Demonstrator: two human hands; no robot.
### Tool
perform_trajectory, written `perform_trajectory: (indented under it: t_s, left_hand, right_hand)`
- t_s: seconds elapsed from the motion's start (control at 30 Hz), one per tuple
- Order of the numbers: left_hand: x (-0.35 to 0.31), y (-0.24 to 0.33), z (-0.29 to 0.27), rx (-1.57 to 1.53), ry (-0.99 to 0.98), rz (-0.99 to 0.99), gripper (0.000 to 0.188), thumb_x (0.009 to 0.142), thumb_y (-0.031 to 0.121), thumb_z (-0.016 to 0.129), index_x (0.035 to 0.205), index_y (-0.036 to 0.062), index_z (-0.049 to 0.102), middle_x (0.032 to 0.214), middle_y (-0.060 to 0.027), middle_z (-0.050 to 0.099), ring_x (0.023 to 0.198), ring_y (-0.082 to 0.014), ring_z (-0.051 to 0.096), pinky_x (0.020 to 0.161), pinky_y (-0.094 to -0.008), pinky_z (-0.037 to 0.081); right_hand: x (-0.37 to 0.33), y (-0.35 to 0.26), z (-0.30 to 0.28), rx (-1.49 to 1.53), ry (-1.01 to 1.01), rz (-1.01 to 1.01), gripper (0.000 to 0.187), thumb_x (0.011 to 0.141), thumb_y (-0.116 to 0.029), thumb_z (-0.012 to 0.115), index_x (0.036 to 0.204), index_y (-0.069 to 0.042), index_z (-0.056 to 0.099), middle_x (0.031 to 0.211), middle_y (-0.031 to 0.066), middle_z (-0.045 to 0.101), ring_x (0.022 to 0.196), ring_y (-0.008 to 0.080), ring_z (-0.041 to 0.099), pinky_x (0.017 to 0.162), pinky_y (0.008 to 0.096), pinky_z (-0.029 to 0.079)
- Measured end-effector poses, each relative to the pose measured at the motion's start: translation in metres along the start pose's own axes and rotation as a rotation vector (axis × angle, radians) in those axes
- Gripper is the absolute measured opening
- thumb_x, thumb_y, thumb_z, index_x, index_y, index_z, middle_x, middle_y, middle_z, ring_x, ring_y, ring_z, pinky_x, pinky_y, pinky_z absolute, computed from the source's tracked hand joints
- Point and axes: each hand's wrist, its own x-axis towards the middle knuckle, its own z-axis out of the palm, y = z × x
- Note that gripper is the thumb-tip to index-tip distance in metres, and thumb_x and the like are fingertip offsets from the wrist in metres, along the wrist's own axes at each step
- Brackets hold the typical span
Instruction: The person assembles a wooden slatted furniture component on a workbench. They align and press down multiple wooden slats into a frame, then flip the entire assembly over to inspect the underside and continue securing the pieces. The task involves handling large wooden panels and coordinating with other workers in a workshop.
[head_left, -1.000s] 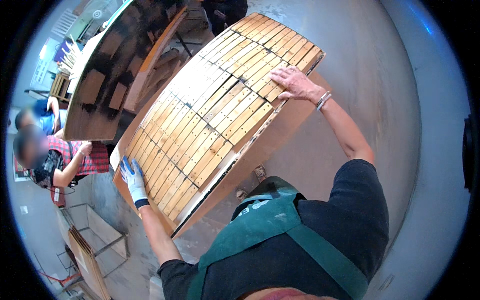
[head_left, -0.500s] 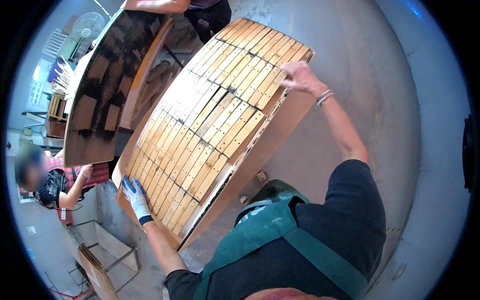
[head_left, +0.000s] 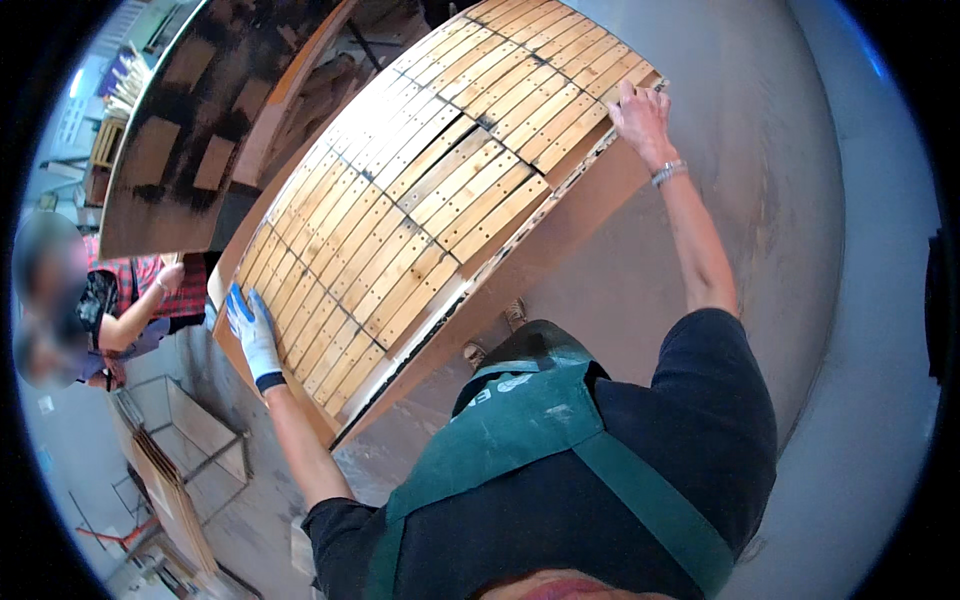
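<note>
Before me stands a large curved wooden form (head_left: pixel 400 260), its bowed top covered with rows of pale slats dotted with small holes. Dark lines run across the slats, and one dark gap shows near the middle. My left hand (head_left: pixel 255 335), in a white and blue glove, lies flat with spread fingers on the slats at the form's left end. My bare right hand (head_left: pixel 643 122) curls its fingers over the edge at the far right corner. A bracelet is on that wrist. Black-edged layers and a brown side panel (head_left: pixel 580 225) show along the form's near side.
A dark-stained curved board (head_left: pixel 170 150) stands beyond the form at left. Another person (head_left: pixel 135 310) in a red checked garment is at far left. Below lie a metal frame (head_left: pixel 205 440) and stacked thin boards (head_left: pixel 170 490). Grey floor (head_left: pixel 740 200) stretches to the right.
In the picture, the form and both hands have shifted upward. My left hand keeps its place at the left end; my right hand's fingers now curl over the far right corner.
</note>
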Motion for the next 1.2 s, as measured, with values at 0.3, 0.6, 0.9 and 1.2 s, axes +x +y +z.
perform_trajectory:
  t_s: [0.3, 0.6, 0.9, 1.2]
  left_hand:
    - [0.001, -0.008, 0.006, 0.11, 0.059, 0.128, 0.053, 0.105, 0.034, 0.051, 0.148, 0.0043, 0.042, 0.15, -0.0196, 0.046, 0.138, -0.0383, 0.042, 0.114, -0.0484, 0.033]
    - [-0.001, -0.028, 0.015, 0.227, 0.091, 0.298, 0.053, 0.103, 0.035, 0.055, 0.147, 0.0066, 0.045, 0.147, -0.0215, 0.049, 0.137, -0.0423, 0.043, 0.112, -0.0514, 0.035]
    - [-0.031, -0.011, 0.012, -0.008, 0.18, 0.078, 0.051, 0.103, 0.028, 0.057, 0.147, 0.007, 0.043, 0.148, -0.0192, 0.048, 0.137, -0.0383, 0.045, 0.109, -0.0479, 0.041]
    - [-0.055, -0.003, 0.019, 0.04, 0.224, 0.042, 0.056, 0.099, 0.042, 0.06, 0.143, 0.0088, 0.052, 0.146, -0.0224, 0.05, 0.138, -0.0396, 0.044, 0.115, -0.0504, 0.031]
  right_hand:
    - [-0.055, -0.128, -0.024, 0.232, -0.091, -0.834, 0.076, 0.073, -0.039, 0.084, 0.139, -0.014, 0.056, 0.149, 0.0062, 0.051, 0.144, 0.0296, 0.038, 0.118, 0.0483, 0.03]
    - [-0.061, -0.144, -0.036, 0.158, -0.147, -0.841, 0.082, 0.076, -0.038, 0.081, 0.146, -0.01, 0.049, 0.153, 0.0084, 0.047, 0.144, 0.0317, 0.038, 0.117, 0.0488, 0.031]
    - [-0.148, -0.29, -0.044, 0.462, -0.13, -1.068, 0.084, 0.079, -0.048, 0.079, 0.148, -0.013, 0.047, 0.155, 0.0088, 0.044, 0.148, 0.0315, 0.032, 0.123, 0.052, 0.021]
    - [-0.146, -0.314, -0.036, 0.472, -0.128, -1.122, 0.083, 0.08, -0.052, 0.075, 0.148, -0.014, 0.046, 0.157, 0.0077, 0.041, 0.149, 0.0322, 0.03, 0.122, 0.0513, 0.021]
